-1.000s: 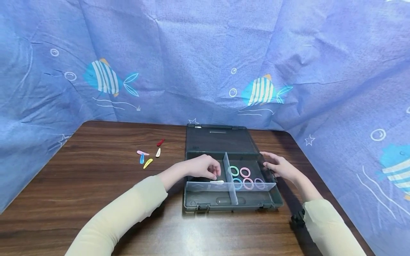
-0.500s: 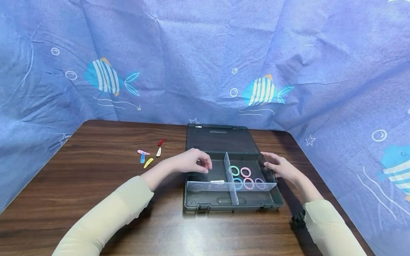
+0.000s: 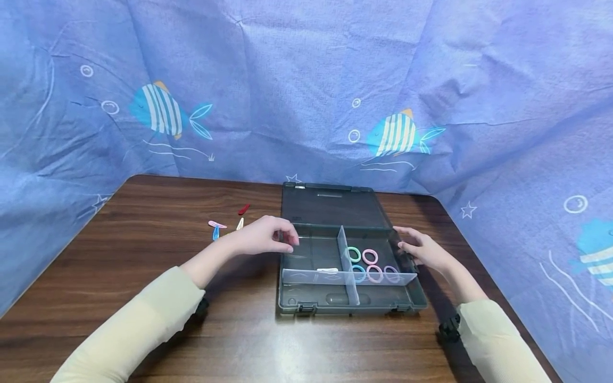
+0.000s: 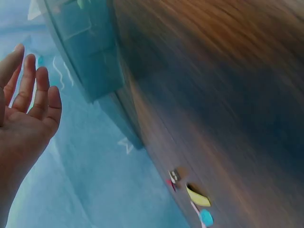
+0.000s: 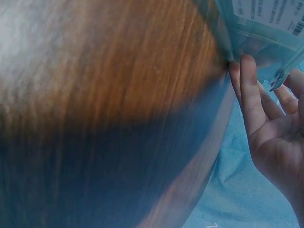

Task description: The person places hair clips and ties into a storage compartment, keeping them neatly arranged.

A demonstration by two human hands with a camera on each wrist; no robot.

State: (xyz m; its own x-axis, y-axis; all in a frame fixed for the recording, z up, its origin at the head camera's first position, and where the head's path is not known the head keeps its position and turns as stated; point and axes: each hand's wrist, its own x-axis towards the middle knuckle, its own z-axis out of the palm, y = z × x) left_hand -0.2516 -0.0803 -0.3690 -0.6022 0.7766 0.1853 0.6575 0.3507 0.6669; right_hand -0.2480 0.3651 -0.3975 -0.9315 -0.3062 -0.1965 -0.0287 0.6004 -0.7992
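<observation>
Facing blue cloth (image 3: 311, 80) printed with striped fish, hanging in folds behind a dark brown wooden table (image 3: 96, 276). Looking down on a see-through grey box (image 3: 335, 308), sitting right of the table's middle, with its lid (image 3: 335, 205) lying folded back toward the cloth. Splitting the inside into four compartments with clear dividers (image 3: 306, 275), one running sideways, one running front to back. Showing a white hair clip (image 3: 327, 271) lying in the back left compartment, close to the sideways divider. Showing five hair ties in the back right compartment: a green ring (image 3: 354, 254), a pink ring (image 3: 370, 257), a blue ring, a second pink ring and a purple ring.

Holding the left hand (image 3: 265, 234) raised at the box's left edge, curving the fingers loosely, leaving thumb and fingertips apart. Resting the right hand (image 3: 426, 252) against the box's right wall, touching with outstretched fingers; being unable to tell how firmly.

Scattering more clips on the table, left of the box: a red clip (image 3: 244, 209) farthest back, a cream clip (image 3: 240, 223), a pink clip (image 3: 217, 224) just beside a blue clip (image 3: 216, 233), and a yellow clip (image 4: 197, 197), mostly hiding behind the left hand from above. Wearing pale sleeves (image 3: 143, 308) on both arms.
</observation>
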